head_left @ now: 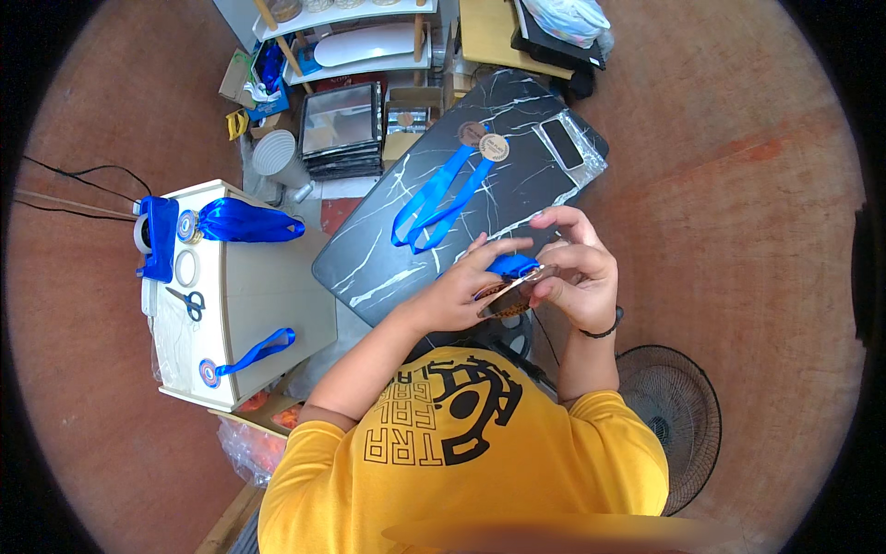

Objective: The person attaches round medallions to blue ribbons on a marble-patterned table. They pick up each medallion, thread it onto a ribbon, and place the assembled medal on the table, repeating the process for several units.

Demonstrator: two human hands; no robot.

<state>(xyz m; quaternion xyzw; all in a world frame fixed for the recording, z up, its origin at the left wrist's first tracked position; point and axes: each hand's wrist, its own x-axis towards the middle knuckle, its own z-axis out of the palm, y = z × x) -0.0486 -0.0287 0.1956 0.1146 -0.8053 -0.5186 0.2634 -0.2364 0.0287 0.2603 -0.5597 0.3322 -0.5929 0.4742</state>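
Note:
Both hands are in front of my chest, over the near end of a black marble-patterned table [369, 263]. They hold a medal with a shiny, dark patterned face [510, 301], seen nearly edge-on, and its bunched blue ribbon [513, 266]. Clear glossy plastic seems to wrap it. My left hand [459, 288] grips it from the left, fingers curved over the ribbon. From the right, my right hand [580, 275] pinches its edge between thumb and fingers. Farther up the table lie two bronze-coloured medals [495, 148] with blue ribbons [426, 205] stretched toward me.
A black rectangular phone-like thing [561, 145] rests on clear plastic sleeves [591, 166]. At left, a white cabinet [268, 286] bears a blue tape dispenser [161, 240], bundled medals [249, 222], a tape roll [185, 268], scissors [193, 305] and a ribboned medal [209, 372]. A fan [678, 425] stands right.

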